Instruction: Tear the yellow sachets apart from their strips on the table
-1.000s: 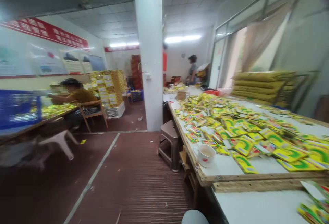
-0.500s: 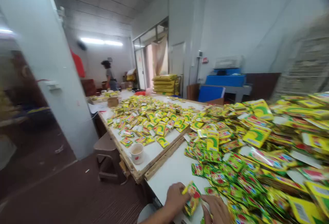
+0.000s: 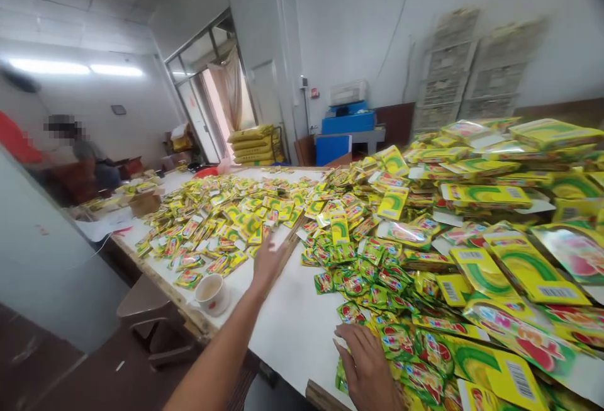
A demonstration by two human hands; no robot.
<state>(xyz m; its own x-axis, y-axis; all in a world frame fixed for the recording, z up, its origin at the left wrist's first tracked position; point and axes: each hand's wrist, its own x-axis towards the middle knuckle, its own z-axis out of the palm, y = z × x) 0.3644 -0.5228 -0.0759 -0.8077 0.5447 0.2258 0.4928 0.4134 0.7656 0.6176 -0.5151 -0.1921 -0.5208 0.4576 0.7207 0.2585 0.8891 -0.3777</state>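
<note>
My left hand [image 3: 268, 261] is stretched out over the seam between the two tables, its fingers apart and no packet in them. Just beyond the fingertips lie flat yellow-and-green packs [image 3: 252, 222] in a loose spread. Close to the front edge, my right hand [image 3: 365, 364] rests beside small green sachets [image 3: 396, 338] printed with red fruit. Its fingers are extended, with the thumb apart, and I see nothing gripped. What lies under its palm is hidden.
A paper cup [image 3: 211, 294] of brownish liquid stands near the left table edge. Tall stacks of yellow packs [image 3: 486, 194] rise at the right. A stool [image 3: 146, 310] is at the left, a person [image 3: 97, 159] farther back, and yellow sacks [image 3: 252, 145] by the doorway.
Both hands were together on a yellow-and-green pack; it has left them. My left hand has reached forward over the far table, while the right stays by the sachets. The view has turned right.
</note>
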